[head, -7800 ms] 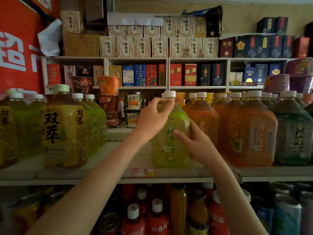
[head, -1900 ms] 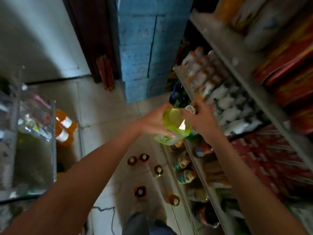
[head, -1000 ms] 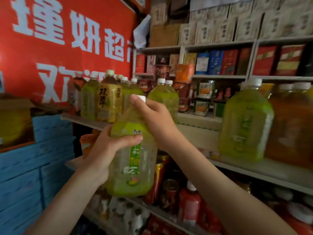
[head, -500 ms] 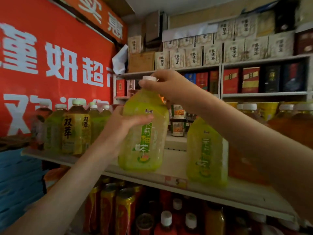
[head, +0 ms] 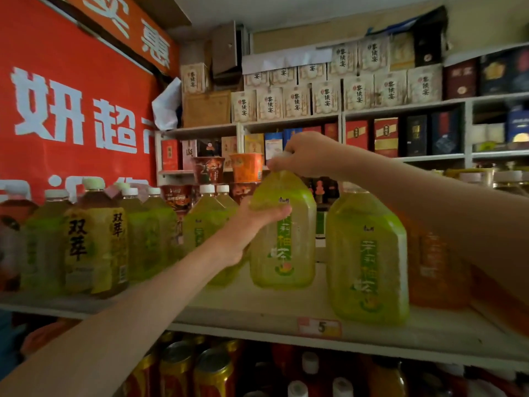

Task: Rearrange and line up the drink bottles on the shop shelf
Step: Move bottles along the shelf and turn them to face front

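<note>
A large green tea bottle (head: 286,247) stands upright on the shelf board (head: 257,313), set back from the front edge. My left hand (head: 252,224) grips its left shoulder. My right hand (head: 303,156) holds it by the cap, which is hidden under the fingers. A matching green bottle (head: 367,262) stands to its right, nearer the front edge. Another green bottle (head: 206,222) stands behind my left wrist. A yellow-labelled bottle (head: 97,245) and several green ones fill the shelf's left part.
Orange drink bottles (head: 435,267) stand at the right behind my right forearm. A price tag marked 5 (head: 319,328) sits on the shelf edge. Cans and red bottles (head: 200,371) fill the shelf below. Noodle cups (head: 226,167) and boxed goods stand behind. A red banner (head: 71,110) covers the left wall.
The bottle, held in the air before the shelf half a second ago, has moved right and back and now rests on the shelf beside the matching green bottle. Both hands keep their grip.
</note>
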`<action>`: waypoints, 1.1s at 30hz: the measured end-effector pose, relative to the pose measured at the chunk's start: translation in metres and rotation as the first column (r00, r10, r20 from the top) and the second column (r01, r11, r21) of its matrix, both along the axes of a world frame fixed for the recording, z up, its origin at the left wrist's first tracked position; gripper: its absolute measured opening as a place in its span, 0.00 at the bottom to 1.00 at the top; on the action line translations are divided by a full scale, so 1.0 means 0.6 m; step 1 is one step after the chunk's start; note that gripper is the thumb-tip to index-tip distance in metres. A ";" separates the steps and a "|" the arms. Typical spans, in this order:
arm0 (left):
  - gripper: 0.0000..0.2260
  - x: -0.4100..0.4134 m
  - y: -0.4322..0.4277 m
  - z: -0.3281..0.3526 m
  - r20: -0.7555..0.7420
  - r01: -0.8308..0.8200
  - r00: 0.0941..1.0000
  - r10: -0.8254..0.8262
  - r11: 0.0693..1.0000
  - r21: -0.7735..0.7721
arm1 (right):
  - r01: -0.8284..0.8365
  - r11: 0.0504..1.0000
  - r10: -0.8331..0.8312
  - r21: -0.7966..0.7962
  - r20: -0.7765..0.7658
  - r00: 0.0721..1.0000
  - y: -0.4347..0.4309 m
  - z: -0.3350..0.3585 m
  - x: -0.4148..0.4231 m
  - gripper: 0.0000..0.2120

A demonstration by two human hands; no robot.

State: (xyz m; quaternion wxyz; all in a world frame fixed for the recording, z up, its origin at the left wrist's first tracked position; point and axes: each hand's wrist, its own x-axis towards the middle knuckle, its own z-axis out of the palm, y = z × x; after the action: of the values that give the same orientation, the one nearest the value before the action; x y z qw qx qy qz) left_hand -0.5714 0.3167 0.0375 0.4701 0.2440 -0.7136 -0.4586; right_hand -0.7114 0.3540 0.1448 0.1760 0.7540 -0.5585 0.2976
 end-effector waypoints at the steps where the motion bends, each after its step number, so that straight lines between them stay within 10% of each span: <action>1: 0.40 0.001 -0.010 -0.004 0.018 0.015 1.000 -0.015 1.000 0.000 | 0.035 0.999 -0.034 0.012 -0.014 0.999 -0.004 -0.003 -0.001 0.23; 15: 0.16 -0.027 -0.046 -0.056 0.072 0.377 0.923 -0.379 0.925 0.038 | 0.302 0.941 -0.282 0.154 -0.143 0.949 0.007 -0.031 -0.016 0.25; 19: 0.27 -0.021 -0.048 -0.057 0.111 0.339 0.934 -0.340 0.940 0.025 | 0.290 0.933 -0.258 0.214 -0.167 0.952 0.008 -0.036 -0.008 0.23; 22: 0.18 -0.013 -0.041 -0.048 0.221 0.334 0.919 -0.325 0.943 -0.003 | 0.294 0.934 -0.250 0.204 -0.215 0.944 0.003 -0.042 -0.004 0.17; 25: 0.36 0.003 -0.032 -0.040 0.322 0.257 0.915 -0.244 0.966 0.004 | 0.258 0.941 -0.222 0.219 -0.177 0.959 0.005 -0.048 -0.005 0.15; 28: 0.36 0.032 -0.036 -0.039 0.344 0.084 0.939 0.002 0.968 -0.236 | 0.234 0.947 -0.204 0.219 -0.154 0.967 0.007 -0.051 -0.006 0.21; 33: 0.15 0.108 -0.107 -0.020 -0.115 -0.495 0.746 0.656 0.430 -0.755 | 0.277 0.939 -0.228 0.204 -0.230 0.946 -0.003 -0.043 0.007 0.25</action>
State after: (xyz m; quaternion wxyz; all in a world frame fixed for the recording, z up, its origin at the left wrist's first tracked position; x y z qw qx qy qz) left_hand -0.5068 0.2526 0.0258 0.5816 0.3021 -0.7497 0.0922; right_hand -0.7070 0.3520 0.1191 0.1789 0.7175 -0.6613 0.1260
